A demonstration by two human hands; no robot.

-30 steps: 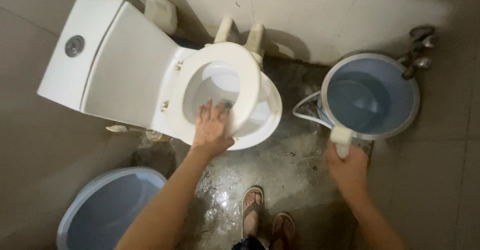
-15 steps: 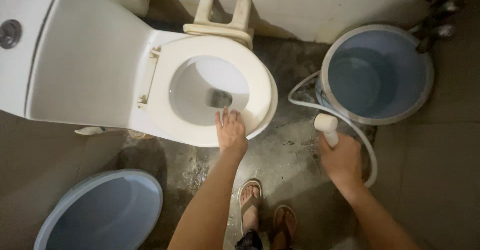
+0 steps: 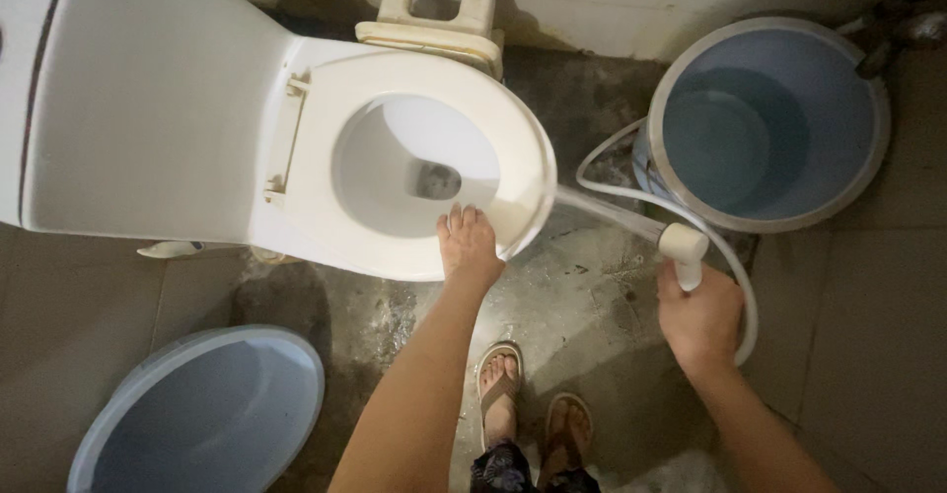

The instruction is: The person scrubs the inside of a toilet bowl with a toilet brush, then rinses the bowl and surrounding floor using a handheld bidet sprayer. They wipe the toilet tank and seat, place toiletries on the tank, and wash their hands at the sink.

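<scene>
A white toilet [image 3: 178,108] is seen from above against a tiled wall, its seat [image 3: 513,128] lowered over the bowl. To its right a grey-rimmed bucket [image 3: 868,158] is set under a wall tap, apparently so that water can be caught there, and it is partly filled. A second bluish tub [image 3: 197,414] is placed on the floor at lower left. The concrete floor [image 3: 572,306] in front of the bowl is wet and stained.

A white hose [image 3: 612,153] is looped from beside the bucket round to a hand sprayer [image 3: 685,248], whose head is turned toward the seat; a thin jet of water is thrown from it against the seat's right edge.

The left hand [image 3: 469,246] is laid flat and open, fingers together, on the front rim of the seat, as if to steady it; nothing is gripped. The right hand [image 3: 700,320] is closed round the sprayer's handle, the forearm held low and angled inward. Two sandalled feet [image 3: 533,419] are planted between the arms.
</scene>
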